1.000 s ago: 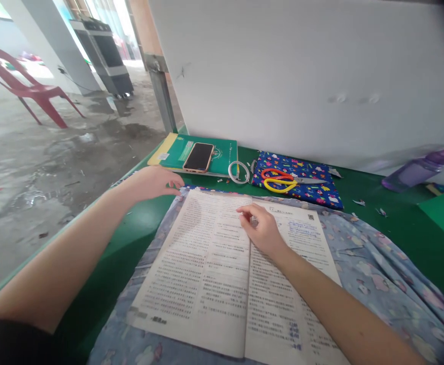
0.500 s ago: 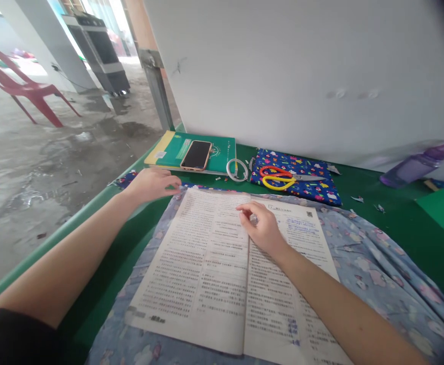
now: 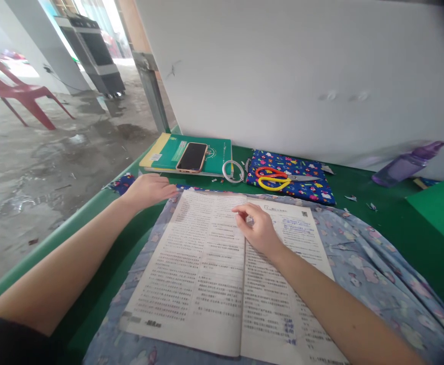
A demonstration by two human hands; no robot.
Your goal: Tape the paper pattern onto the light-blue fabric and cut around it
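An open printed booklet (image 3: 222,284) lies on a light blue patterned cloth (image 3: 362,263), spread over the green table. At the booklet's far left corner is my left hand (image 3: 148,191), its fingers drawn together by the cloth's edge; what they pinch, if anything, is hidden. My right hand (image 3: 258,225) is over the booklet near the centre fold, with fingers curled and thumb close to the index finger. Anything between those fingertips is too small to make out. A dark blue patterned strip of fabric (image 3: 121,183) shows behind my left wrist.
Along the back are a green book (image 3: 157,152) with a phone (image 3: 192,157) on it, a clear ring (image 3: 232,171), and scissors (image 3: 279,178) on folded blue fabric (image 3: 313,192). A purple bottle (image 3: 400,167) leans at right. Scraps lie around. A white panel (image 3: 283,76) stands behind.
The fingers of my left hand have closed together at the cloth's edge. My right hand keeps its curled shape over the booklet. The whole view has shifted slightly.
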